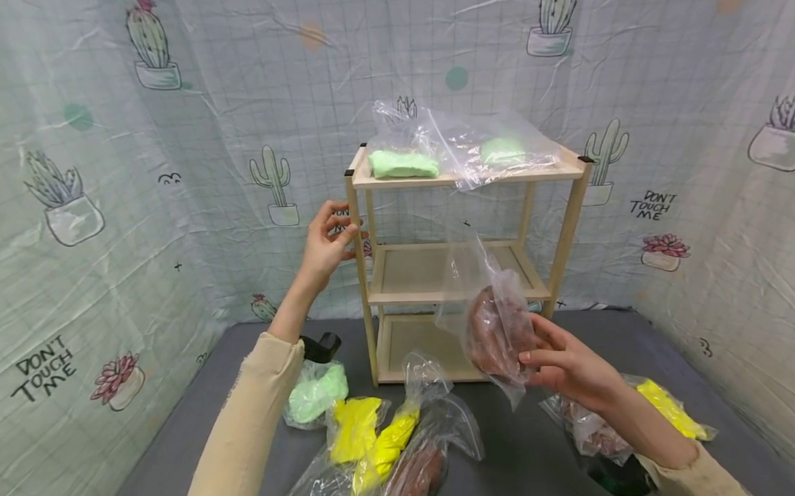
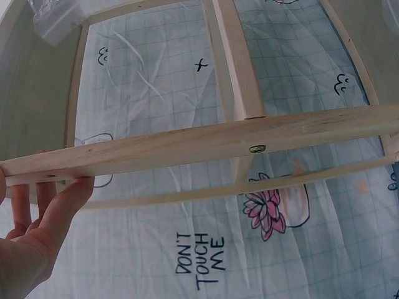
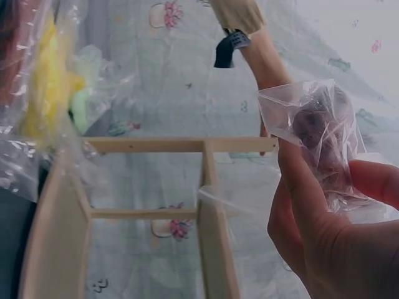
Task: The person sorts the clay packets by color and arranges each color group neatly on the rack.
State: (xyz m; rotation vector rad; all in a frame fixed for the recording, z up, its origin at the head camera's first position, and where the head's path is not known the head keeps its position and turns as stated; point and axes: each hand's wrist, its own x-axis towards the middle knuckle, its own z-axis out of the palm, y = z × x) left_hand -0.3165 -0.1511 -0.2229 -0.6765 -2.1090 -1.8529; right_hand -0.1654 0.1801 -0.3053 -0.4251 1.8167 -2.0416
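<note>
My left hand (image 1: pixel 327 247) grips the left front post of a three-tier wooden shelf rack (image 1: pixel 365 316); in the left wrist view its fingers and thumb stand on both sides of the post (image 2: pixel 149 149). My right hand (image 1: pixel 569 362) pinches a clear plastic bag with a reddish-brown, clay-like lump (image 1: pixel 490 325) in front of the lower tiers. The right wrist view shows thumb and fingers on either side of this bagged brown lump (image 3: pixel 327 134). On the top tier lie a pale green block (image 1: pixel 403 164) and another pale green lump (image 1: pixel 502 151), in clear bags.
Left of centre on the dark table (image 1: pixel 513 450) lie a bagged green lump (image 1: pixel 317 393), bagged yellow pieces (image 1: pixel 357 427) and a bagged brown piece (image 1: pixel 414 480). At right are another bagged brown lump (image 1: pixel 599 435) and a bagged yellow piece (image 1: pixel 671 410). Cactus-print sheeting (image 1: pixel 231 100) surrounds the table.
</note>
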